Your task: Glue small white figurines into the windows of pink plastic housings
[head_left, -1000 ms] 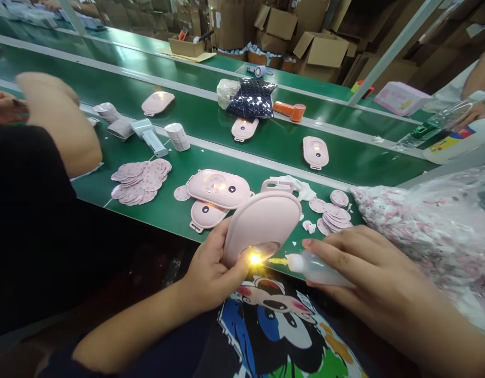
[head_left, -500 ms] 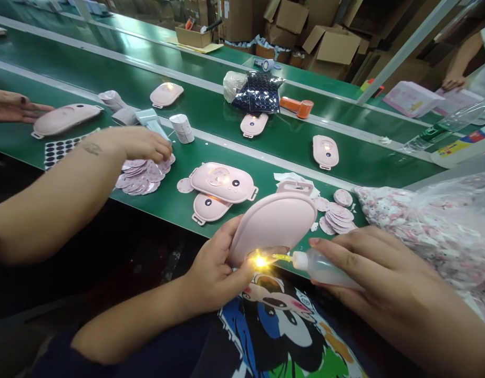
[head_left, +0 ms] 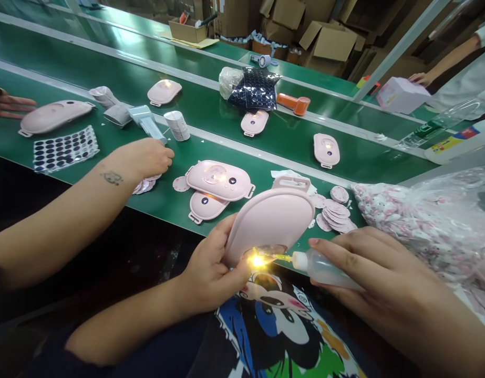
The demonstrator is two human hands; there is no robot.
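Note:
My left hand (head_left: 214,265) is closed on the edge of a pink plastic shell (head_left: 271,223), an oval piece with a slotted loop at its top, held tilted. A bright yellow glow shines at its lower part. My right hand (head_left: 384,278) grips a translucent squeeze bottle (head_left: 324,268) with a white collar. The bottle's thin yellow tip points at the glowing spot; whether it touches the shell I cannot tell. Just beyond, a pink shell with a round window (head_left: 216,178) lies partly over another pink shell (head_left: 206,206) on the green bench.
A co-worker's forearm (head_left: 120,178) reaches in from the left over round stickers (head_left: 147,184); another open hand (head_left: 9,104) is farther left. Round pink discs (head_left: 337,215) lie by a clear bag of printed pieces (head_left: 408,220). Orange device (head_left: 293,102) and wrapped bundle (head_left: 254,89) stand behind.
The co-worker's hand has shifted slightly, and a dotted sheet shows more fully. At the far right, another person's hand and box have moved. My hands keep nearly the same pose.

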